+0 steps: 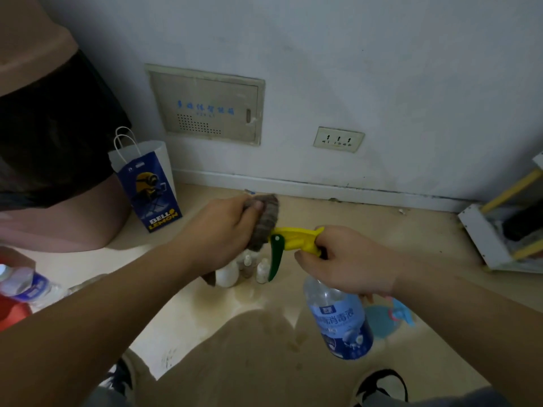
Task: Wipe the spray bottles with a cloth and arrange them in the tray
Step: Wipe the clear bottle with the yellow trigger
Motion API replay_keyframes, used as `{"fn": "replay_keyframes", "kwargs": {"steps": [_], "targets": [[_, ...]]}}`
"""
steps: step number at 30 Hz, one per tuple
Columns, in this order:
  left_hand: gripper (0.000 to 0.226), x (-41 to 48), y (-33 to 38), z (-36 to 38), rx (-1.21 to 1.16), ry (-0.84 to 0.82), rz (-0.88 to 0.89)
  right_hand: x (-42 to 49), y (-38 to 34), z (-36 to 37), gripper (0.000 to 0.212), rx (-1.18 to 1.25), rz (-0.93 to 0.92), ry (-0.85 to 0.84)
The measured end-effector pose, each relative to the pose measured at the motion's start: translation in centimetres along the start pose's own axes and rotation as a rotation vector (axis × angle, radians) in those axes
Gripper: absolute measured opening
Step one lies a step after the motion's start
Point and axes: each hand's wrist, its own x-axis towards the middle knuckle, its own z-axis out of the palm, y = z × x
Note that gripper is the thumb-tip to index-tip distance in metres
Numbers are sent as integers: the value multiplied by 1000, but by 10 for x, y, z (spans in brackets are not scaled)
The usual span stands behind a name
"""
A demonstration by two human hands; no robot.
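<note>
Pale floor [249, 298] beside a white wall [382, 83] serves as the work area. The right grip [352, 265] clasps the neck of the spray bottle [340, 318], held clear of the floor. The left grip [226, 227] clenches the cloth [266, 221] against the tip of the yellow spray head [296, 237]. Status: wiping under way on this bottle – placement not yet done. Small bottles [246, 267] stand on the floor behind. No tray can be identified with certainty.
</note>
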Motion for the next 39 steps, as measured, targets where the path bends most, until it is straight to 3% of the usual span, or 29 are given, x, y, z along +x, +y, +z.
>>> {"fn": "replay_keyframes", "kwargs": {"steps": [3,5,7,10,14,16,19,22,25,29,34,39], "targets": [[34,2,2,-12,-340,86,-183,-2,3,-1,39,49,-16,-4],[35,-3,14,-18,-570,108,-120,-4,2,-3,35,59,-23,16],[38,-11,25,-15,-505,74,87,-5,-1,-4,29,60,-37,16],[34,-21,28,8,-126,-51,294,-4,-9,-4,16,139,-88,-14],[36,-22,15,19,-124,-37,224,0,-6,-2,6,65,-157,28],[35,-22,9,16,-149,-14,167,0,4,-4,21,-2,-131,77],[34,-19,-4,13,-155,19,-23,0,16,-9,34,10,-52,135],[34,-17,-1,4,-347,89,-215,-2,21,-10,31,35,-40,112],[29,-21,20,-7,-493,41,-120,-3,16,-8,26,47,-89,68],[13,-29,34,4,-297,-128,95,-1,10,-6,17,57,-154,23],[12,-30,33,4,-211,-197,114,-3,9,-3,11,65,-193,62],[17,-34,38,18,-178,-151,97,-4,13,-4,42,1,-33,138]]}}
